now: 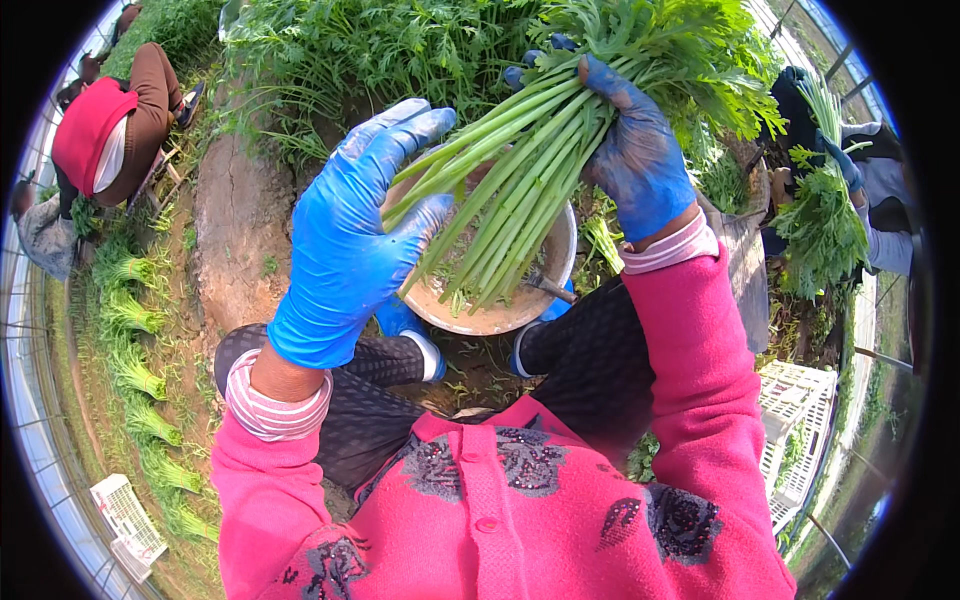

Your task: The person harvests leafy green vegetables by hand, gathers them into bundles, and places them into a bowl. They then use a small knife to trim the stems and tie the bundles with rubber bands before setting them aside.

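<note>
My right hand (634, 142), in a soiled blue glove, grips a bunch of leafy greens (525, 180) near the leaves, its pale stems slanting down to the left. My left hand (360, 225), in a blue glove, is at the stem ends with its thumb apart from the fingers; whether it touches the outer stems is hard to tell. Beneath the stems stands a round basin (480, 326) holding water or wet residue and plant scraps. A tool handle (551, 287) sticks out over the basin's rim.
Growing greens (390, 60) fill the bed ahead. Tied bundles (139, 375) lie in a row at left, near a white plastic crate (127, 517). More white crates (799, 427) stand at right. A person in red (94, 135) crouches at left; another person's gloved hand (844, 161) holds greens at right.
</note>
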A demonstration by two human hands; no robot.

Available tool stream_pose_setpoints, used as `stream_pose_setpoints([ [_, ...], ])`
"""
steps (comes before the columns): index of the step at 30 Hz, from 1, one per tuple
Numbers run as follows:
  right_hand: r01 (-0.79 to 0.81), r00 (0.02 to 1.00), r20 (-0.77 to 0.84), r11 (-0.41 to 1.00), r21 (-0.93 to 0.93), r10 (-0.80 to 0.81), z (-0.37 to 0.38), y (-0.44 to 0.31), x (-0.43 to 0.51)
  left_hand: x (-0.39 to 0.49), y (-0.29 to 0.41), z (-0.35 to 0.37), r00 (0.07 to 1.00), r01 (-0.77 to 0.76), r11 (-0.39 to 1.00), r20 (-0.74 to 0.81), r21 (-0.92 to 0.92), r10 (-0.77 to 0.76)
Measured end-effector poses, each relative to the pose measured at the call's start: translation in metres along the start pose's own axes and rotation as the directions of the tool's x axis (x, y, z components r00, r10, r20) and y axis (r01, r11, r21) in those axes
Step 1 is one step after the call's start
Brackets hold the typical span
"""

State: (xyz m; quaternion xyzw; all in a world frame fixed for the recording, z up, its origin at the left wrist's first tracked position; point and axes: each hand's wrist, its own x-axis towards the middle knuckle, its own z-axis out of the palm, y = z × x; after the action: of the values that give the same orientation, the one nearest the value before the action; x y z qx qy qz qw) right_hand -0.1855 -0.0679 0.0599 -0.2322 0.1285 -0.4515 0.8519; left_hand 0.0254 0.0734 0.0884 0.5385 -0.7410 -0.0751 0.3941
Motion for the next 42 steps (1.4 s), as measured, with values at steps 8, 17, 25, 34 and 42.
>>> stream_pose_setpoints([
  [8, -0.084, 0.994, 0.092, 0.971, 0.222, 0.065, 0.003, -0.006, -0.002, -0.019, -0.063, -0.010, 0.741, 0.574, 0.376, 0.266, -0.727, -0.617],
  [17, -0.139, 0.980, 0.173, 0.966, 0.217, 0.102, 0.003, 0.004, 0.001, -0.051, -0.066, 0.049, 0.936, 0.277, -0.088, 0.289, -0.957, -0.203],
  [25, 0.072, 0.993, -0.088, 0.993, -0.092, -0.080, -0.009, -0.017, 0.003, -0.039, -0.067, -0.025, 0.927, 0.284, 0.298, 0.181, -0.911, -0.329],
  [34, -0.074, 0.997, 0.007, 0.991, -0.112, 0.076, 0.013, 0.019, -0.002, 0.015, -0.013, 0.023, 0.872, 0.469, 0.729, 0.392, -0.499, -0.293],
  [42, -0.195, 0.975, 0.108, 0.981, 0.016, 0.192, 0.014, 0.007, -0.010, 0.022, -0.015, 0.006, 0.836, 0.500, 0.684, 0.503, -0.531, -0.220],
])
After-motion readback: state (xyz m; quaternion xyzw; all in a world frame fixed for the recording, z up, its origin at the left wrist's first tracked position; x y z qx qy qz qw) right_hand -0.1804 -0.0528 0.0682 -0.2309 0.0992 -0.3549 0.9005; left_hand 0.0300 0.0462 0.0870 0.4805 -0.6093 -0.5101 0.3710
